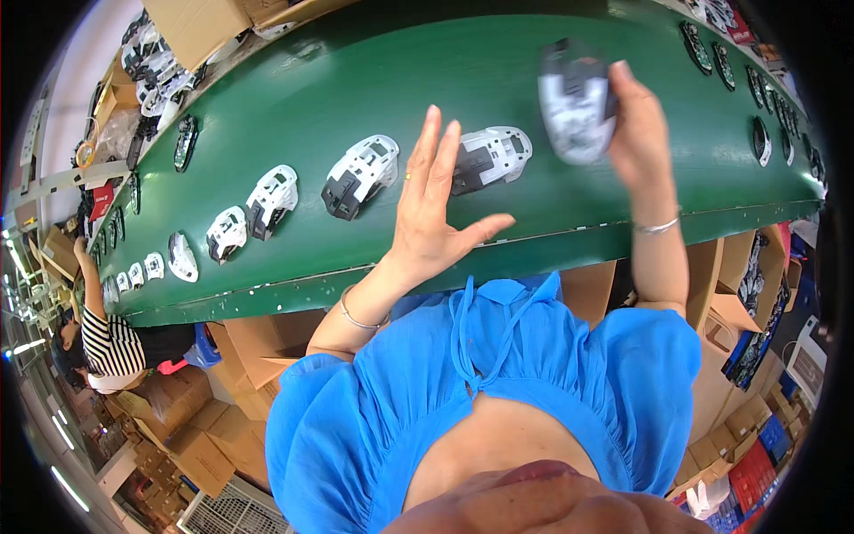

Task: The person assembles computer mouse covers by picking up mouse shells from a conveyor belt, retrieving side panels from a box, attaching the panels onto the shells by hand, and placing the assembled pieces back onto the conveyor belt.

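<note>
My right hand (642,138) grips a white and black computer mouse shell (574,120) at its right side, raised over the green work surface (427,80); the shell is blurred. My left hand (431,205) is open, its fingers stretched out and its thumb apart, holding nothing. Just right of it lies another white and black mouse shell (498,158), partly hidden behind the fingers. To its left, a similar mouse shell (363,173) rests on the green surface.
More mouse shells (271,200) line up toward the far left. Dark oval mouse bases (696,46) lie at the far right, and another dark base (185,142) at the left. A co-worker in a striped top (111,343) reaches onto the surface. Cardboard boxes (249,351) stand below the front edge.
</note>
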